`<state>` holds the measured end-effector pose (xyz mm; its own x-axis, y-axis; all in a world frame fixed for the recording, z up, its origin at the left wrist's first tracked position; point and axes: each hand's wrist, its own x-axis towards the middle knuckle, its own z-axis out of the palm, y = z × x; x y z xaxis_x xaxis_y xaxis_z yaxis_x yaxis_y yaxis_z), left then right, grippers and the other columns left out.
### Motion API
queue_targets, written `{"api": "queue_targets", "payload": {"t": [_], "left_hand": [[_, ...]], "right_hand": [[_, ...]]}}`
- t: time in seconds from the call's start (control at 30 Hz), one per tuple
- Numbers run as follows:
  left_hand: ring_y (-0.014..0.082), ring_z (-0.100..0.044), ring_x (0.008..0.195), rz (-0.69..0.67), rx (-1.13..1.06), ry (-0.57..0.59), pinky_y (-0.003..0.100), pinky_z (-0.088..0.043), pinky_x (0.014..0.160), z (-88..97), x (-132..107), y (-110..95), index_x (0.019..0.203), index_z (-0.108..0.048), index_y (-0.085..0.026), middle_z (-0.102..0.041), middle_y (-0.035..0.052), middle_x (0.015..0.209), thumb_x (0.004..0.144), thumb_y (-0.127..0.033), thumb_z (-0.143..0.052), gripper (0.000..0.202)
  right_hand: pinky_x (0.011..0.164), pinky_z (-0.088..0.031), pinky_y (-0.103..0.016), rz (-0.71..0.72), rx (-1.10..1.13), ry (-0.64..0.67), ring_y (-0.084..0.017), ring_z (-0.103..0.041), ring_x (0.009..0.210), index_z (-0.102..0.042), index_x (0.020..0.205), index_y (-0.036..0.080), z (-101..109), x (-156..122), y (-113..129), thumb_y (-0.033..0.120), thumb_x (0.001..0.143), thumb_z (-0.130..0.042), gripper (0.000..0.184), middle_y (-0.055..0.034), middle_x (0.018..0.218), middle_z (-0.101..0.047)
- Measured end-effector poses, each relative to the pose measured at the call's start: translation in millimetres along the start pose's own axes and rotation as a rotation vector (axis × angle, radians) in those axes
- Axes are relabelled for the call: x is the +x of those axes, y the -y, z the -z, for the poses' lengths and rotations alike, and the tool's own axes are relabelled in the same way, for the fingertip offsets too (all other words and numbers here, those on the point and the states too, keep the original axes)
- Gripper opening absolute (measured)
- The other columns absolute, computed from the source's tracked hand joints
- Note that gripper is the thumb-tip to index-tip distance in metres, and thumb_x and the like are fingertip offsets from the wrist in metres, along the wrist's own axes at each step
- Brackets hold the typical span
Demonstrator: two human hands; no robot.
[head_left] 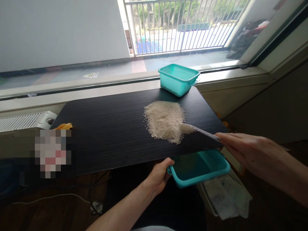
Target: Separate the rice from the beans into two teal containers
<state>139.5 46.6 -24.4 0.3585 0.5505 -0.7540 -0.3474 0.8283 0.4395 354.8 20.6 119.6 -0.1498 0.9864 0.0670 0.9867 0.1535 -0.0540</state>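
Note:
A spread heap of white rice [163,120] lies on the dark table, with loose grains around its edge. My right hand [243,144] is closed around the end of a spoon-like utensil [204,132] with a clear, ridged handle. Its far end meets the right side of the heap, and rice hides its exact shape. My left hand [160,173] grips the left rim of a teal plastic container [204,181], thumb on top. That container is held at the table's front edge, slightly below the tabletop; its inside is shadowed. A second teal container [179,77] stands upright behind the heap.
The black wood-grain table [108,128] reaches the window sill. A white radiator [26,122] is at the left, near a yellow item [64,126] and a pixelated patch. Clear plastic bags or sheets [223,195] sit below the held container. Cables run along the floor.

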Motion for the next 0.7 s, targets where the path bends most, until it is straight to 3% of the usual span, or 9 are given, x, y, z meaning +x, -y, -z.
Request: {"api": "queue_targets", "payload": {"t": [0.1,0.27,0.43,0.57,0.7], "left_hand": [[0.0101,-0.053,0.057,0.007,0.000,0.009,0.024,-0.045,0.061,-5.0,2.2,2.4,0.065,-0.061,-0.012,-0.061,0.0016,0.064,0.056,-0.011,-0.062,0.009],[0.0105,-0.054,0.059,-0.012,0.002,0.024,0.023,-0.045,0.061,-4.1,3.7,3.6,0.068,-0.062,-0.012,-0.062,0.0020,0.066,0.056,-0.010,-0.061,0.013],[0.0092,-0.053,0.058,-0.034,0.006,0.014,0.023,-0.045,0.061,3.3,1.5,2.7,0.067,-0.062,-0.012,-0.062,0.0005,0.065,0.055,-0.011,-0.064,0.012],[0.0098,-0.053,0.058,-0.027,0.010,0.014,0.024,-0.045,0.062,7.9,-1.1,1.6,0.067,-0.062,-0.012,-0.062,0.0009,0.065,0.055,-0.012,-0.065,0.013],[0.0091,-0.052,0.056,-0.026,0.006,0.005,0.024,-0.044,0.059,9.5,-3.1,0.4,0.064,-0.060,-0.013,-0.059,-0.0006,0.061,0.054,-0.012,-0.065,0.011]], "right_hand": [[0.050,-0.046,-0.021,0.059,0.097,0.116,-0.014,-0.062,0.063,-0.056,0.089,0.022,5.5,-13.3,11.2,0.020,0.081,-0.037,0.021,-0.0019,0.079,-0.065],[0.063,-0.051,-0.024,0.122,0.107,0.142,-0.020,-0.063,0.087,-0.055,0.103,0.023,4.2,-34.9,15.9,0.020,0.078,-0.039,0.030,-0.0053,0.094,-0.065],[0.067,-0.052,-0.025,0.201,0.012,0.017,-0.018,-0.062,0.089,-0.048,0.116,0.024,-1.6,-55.2,17.3,0.024,0.081,-0.038,0.037,-0.0044,0.103,-0.065],[0.062,-0.052,-0.026,0.146,-0.091,-0.119,-0.017,-0.064,0.074,-0.050,0.112,0.024,0.3,-59.4,14.9,0.029,0.084,-0.031,0.033,-0.0043,0.089,-0.067],[0.055,-0.050,-0.025,0.100,-0.122,-0.155,-0.016,-0.064,0.069,-0.053,0.107,0.028,-0.8,-57.0,8.9,0.032,0.085,-0.032,0.030,-0.0017,0.088,-0.068]]}}
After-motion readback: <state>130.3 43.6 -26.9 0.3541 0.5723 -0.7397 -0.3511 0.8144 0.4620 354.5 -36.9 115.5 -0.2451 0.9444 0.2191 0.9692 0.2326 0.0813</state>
